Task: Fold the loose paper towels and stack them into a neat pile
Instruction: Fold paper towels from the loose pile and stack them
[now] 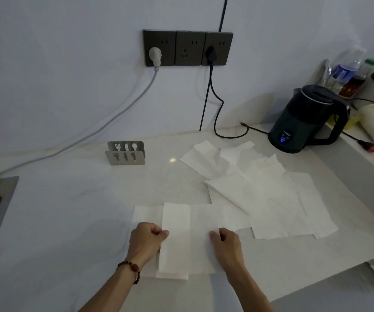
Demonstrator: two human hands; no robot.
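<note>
So the person's got one paper towel (188,239) laid flat on the white counter (69,221) right in front of them, partly folded, with a narrower folded strip sitting on its left half. The left hand (146,238), the one with the beaded bracelet (132,270), pinches the left edge of that strip with curled fingers, and the right hand (225,240) is curled down on the towel's right part, thumb and fingers gripping the paper. Both hands are apart, one on each side of the sheet. The loose pile of unfolded towels (255,183) is spread out messy just to the right and behind, overlapping each other. Further back there's a dark kettle (307,119) and a metal napkin holder (126,153).
</note>
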